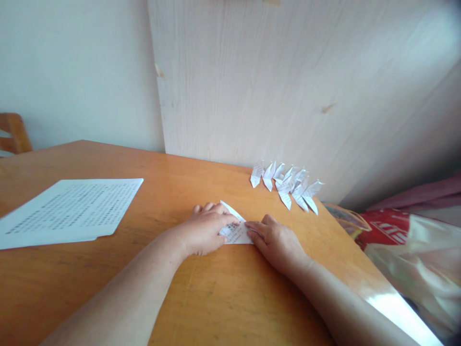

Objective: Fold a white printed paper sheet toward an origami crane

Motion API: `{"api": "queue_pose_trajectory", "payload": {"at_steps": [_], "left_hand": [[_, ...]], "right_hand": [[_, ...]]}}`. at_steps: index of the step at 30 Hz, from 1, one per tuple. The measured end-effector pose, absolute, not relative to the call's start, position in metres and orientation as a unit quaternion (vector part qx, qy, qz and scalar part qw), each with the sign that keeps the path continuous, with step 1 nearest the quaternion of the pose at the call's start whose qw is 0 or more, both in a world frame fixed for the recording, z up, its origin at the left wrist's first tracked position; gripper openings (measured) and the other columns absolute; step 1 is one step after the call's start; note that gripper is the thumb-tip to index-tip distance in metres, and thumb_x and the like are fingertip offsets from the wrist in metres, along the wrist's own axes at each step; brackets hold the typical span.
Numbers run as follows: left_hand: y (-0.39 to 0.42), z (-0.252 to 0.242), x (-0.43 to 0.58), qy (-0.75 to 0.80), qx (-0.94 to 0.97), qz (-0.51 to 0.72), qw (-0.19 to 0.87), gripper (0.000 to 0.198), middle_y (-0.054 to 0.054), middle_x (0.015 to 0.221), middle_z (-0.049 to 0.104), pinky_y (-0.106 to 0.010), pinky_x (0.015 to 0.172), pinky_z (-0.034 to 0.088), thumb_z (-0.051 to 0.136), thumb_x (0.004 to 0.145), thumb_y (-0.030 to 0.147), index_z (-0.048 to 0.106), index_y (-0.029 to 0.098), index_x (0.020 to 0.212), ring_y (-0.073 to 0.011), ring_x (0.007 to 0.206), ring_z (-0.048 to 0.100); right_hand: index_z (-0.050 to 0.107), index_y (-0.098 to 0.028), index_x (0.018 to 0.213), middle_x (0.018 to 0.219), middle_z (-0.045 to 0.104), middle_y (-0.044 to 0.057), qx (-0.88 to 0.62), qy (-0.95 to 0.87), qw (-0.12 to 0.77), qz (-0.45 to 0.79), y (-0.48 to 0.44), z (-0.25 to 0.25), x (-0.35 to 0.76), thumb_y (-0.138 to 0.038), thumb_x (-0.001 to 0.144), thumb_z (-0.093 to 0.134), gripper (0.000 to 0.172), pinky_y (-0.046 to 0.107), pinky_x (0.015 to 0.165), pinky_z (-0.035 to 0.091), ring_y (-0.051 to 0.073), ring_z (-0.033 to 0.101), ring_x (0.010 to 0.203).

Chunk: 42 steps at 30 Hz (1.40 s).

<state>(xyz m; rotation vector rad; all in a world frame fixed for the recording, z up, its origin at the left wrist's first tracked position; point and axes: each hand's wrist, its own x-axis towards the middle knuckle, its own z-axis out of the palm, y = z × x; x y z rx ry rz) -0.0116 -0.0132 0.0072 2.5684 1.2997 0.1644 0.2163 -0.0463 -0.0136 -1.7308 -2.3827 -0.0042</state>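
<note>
A small folded sheet of printed paper [236, 234] lies on the wooden table [201, 298], one pointed corner sticking up and away from me. My left hand [211, 228] grips its left side, thumb and fingers closing on the paper. From the right, my right hand [275, 240] pinches the other edge with thumb and index finger. Part of the paper is hidden under both hands. Beyond my right hand, several folded paper pieces [284, 185] with pointed ends sit grouped near the table's far edge.
Flat printed sheets [77, 206] are stacked on the table at left. A pale wooden panel [245, 86] rises behind the table. Off the right edge are a red bag [389, 230] and a whitish plastic bag [421, 259]. A wooden chair [18, 132] shows at far left.
</note>
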Motion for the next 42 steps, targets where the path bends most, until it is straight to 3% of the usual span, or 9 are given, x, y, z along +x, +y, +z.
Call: {"api": "queue_pose_trajectory", "payload": {"at_steps": [4, 8, 14, 17, 20, 24, 27, 31, 42], "left_hand": [[-0.009, 0.005, -0.014, 0.427, 0.891, 0.019, 0.154, 0.059, 0.005, 0.162, 0.02, -0.061, 0.114, 0.01, 0.051, 0.085, 0.025, 0.047, 0.053, 0.136, -0.033, 0.149, 0.007], [-0.006, 0.005, -0.015, 0.434, 0.881, -0.019, 0.19, 0.055, 0.009, 0.164, 0.011, -0.067, 0.112, -0.001, 0.049, 0.086, 0.027, 0.049, 0.054, 0.135, -0.0345, 0.15, -0.005], [-0.006, 0.007, -0.015, 0.437, 0.876, -0.021, 0.204, 0.053, 0.011, 0.163, 0.01, -0.07, 0.112, 0.0, 0.05, 0.086, 0.029, 0.051, 0.054, 0.133, -0.0362, 0.149, -0.005], [-0.006, 0.01, -0.015, 0.433, 0.879, -0.022, 0.199, 0.054, 0.012, 0.163, 0.009, -0.069, 0.113, 0.001, 0.05, 0.086, 0.029, 0.051, 0.055, 0.133, -0.0367, 0.149, -0.005], [-0.005, 0.01, -0.016, 0.429, 0.881, -0.031, 0.197, 0.054, 0.011, 0.163, 0.008, -0.068, 0.113, 0.002, 0.049, 0.087, 0.028, 0.049, 0.054, 0.135, -0.0352, 0.15, -0.005], [-0.003, 0.005, -0.018, 0.43, 0.882, -0.033, 0.19, 0.052, 0.01, 0.164, 0.006, -0.066, 0.114, 0.002, 0.047, 0.09, 0.032, 0.047, 0.052, 0.137, -0.0352, 0.15, -0.005], [-0.002, 0.004, -0.018, 0.439, 0.878, -0.035, 0.19, 0.053, 0.009, 0.164, 0.006, -0.067, 0.113, 0.002, 0.048, 0.089, 0.033, 0.046, 0.053, 0.137, -0.034, 0.15, -0.006], [-0.004, 0.008, -0.017, 0.448, 0.871, -0.042, 0.197, 0.053, 0.006, 0.164, 0.01, -0.066, 0.114, 0.002, 0.048, 0.088, 0.034, 0.047, 0.051, 0.138, -0.0322, 0.15, -0.007], [-0.004, 0.01, -0.016, 0.448, 0.87, -0.046, 0.2, 0.052, 0.006, 0.163, 0.015, -0.066, 0.114, 0.004, 0.047, 0.088, 0.034, 0.048, 0.05, 0.138, -0.0351, 0.15, -0.005]], "right_hand": [[0.066, -0.038, 0.124, 0.093, 0.061, 0.004, -0.591, -0.8, 0.103, 0.006, -0.047, -0.013, 0.215, -0.042, 0.099, 0.043, 0.034, 0.026, 0.07, 0.043, 0.017, 0.065, 0.082], [0.068, -0.035, 0.122, 0.093, 0.062, 0.004, -0.588, -0.799, 0.125, 0.032, -0.045, -0.015, 0.219, -0.042, 0.099, 0.043, 0.035, 0.026, 0.07, 0.044, 0.017, 0.065, 0.082], [0.073, -0.023, 0.107, 0.088, 0.066, 0.005, -0.598, -0.768, 0.222, 0.056, -0.037, -0.008, 0.239, -0.037, 0.101, 0.035, 0.041, 0.027, 0.071, 0.047, 0.017, 0.065, 0.081], [0.071, -0.021, 0.111, 0.101, 0.07, 0.008, -0.601, -0.76, 0.247, 0.011, -0.043, 0.005, 0.244, -0.036, 0.102, 0.035, 0.04, 0.029, 0.08, 0.049, 0.02, 0.066, 0.093], [0.066, -0.019, 0.123, 0.12, 0.069, 0.009, -0.564, -0.8, 0.203, 0.003, -0.06, 0.015, 0.235, -0.036, 0.102, 0.033, 0.042, 0.034, 0.094, 0.048, 0.022, 0.064, 0.109], [0.051, -0.011, 0.141, 0.148, 0.046, 0.017, -0.519, -0.851, 0.085, -0.021, -0.084, 0.015, 0.213, -0.045, 0.1, 0.038, 0.055, 0.048, 0.113, 0.032, 0.031, 0.045, 0.136], [0.047, -0.006, 0.144, 0.151, 0.04, 0.02, -0.521, -0.853, 0.041, -0.021, -0.094, 0.009, 0.203, -0.057, 0.097, 0.037, 0.069, 0.053, 0.118, 0.022, 0.034, 0.035, 0.142], [0.045, -0.002, 0.145, 0.149, 0.039, 0.024, -0.528, -0.849, 0.009, 0.008, -0.097, 0.004, 0.201, -0.068, 0.093, 0.033, 0.085, 0.056, 0.119, 0.018, 0.037, 0.033, 0.142], [0.029, -0.002, 0.152, 0.156, 0.025, 0.021, -0.55, -0.832, 0.024, 0.06, -0.105, -0.004, 0.21, -0.075, 0.089, 0.031, 0.096, 0.05, 0.121, 0.02, 0.034, 0.023, 0.146]]}}
